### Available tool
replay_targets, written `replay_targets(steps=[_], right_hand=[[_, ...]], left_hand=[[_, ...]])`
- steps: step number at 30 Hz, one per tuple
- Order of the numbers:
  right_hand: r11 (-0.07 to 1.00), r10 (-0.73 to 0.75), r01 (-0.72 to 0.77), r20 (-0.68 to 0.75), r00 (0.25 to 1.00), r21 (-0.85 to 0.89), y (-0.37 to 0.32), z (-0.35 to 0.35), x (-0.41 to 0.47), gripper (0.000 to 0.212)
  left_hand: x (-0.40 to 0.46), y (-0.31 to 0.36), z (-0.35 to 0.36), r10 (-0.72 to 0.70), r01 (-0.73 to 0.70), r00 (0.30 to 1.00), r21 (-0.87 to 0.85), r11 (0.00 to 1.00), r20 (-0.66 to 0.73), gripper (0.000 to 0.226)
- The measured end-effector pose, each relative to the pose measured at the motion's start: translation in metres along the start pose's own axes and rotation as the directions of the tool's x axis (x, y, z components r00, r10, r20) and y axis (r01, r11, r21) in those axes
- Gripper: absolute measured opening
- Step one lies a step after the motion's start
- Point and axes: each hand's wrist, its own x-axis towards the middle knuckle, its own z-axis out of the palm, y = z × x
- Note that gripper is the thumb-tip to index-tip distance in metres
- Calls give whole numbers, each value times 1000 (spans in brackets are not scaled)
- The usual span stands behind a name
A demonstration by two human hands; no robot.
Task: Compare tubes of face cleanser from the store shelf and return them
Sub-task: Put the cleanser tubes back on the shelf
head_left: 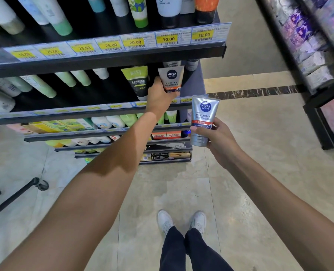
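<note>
head view: left hand [158, 95] grips beige nivea tube [171, 80] at shelf's [107, 59] right end; right hand [214, 136] clasps silver nivea tube [202, 120]. careless reshelving could topple neighbouring green tube [137, 81].

You stand in a shop aisle, in the personal-care section. Black tiered shelves [107, 61] rise ahead of you, stocked with rows of cleanser tubes [43, 87] standing cap-down. Yellow price tags [168, 39] reading 20.00, 25.00 and 30.00, each with a barcode, run along the shelf's front edge. Across the polished stone floor [259, 145], a second rack [318, 106] at your right holds wrapped packs [306, 45] in purple and pink.
</note>
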Motion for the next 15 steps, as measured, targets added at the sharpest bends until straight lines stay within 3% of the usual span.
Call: replay_targets(steps=[4, 7, 11, 15], right_hand=[[996, -89, 89, -44, 995, -9, -16, -2, 4, 51], [981, -186, 180, -93, 978, -69, -34, -4, 17, 52], [935, -326, 296, -142, 935, -198, -60, -1, 44, 58], [894, -403, 355, -141, 904, -274, -68, 6, 81, 59]], left_hand=[[-9, 5, -15, 33, -32, 999, 40, 999, -15, 56], [-24, 1, -24, 66, -73, 997, 223, 972, 40, 64], [-32, -23, -26, 167, -212, 977, 484, 849, 136, 52], [-26, -46, -26, 338, -375, 924, 609, 699, 181, 41]])
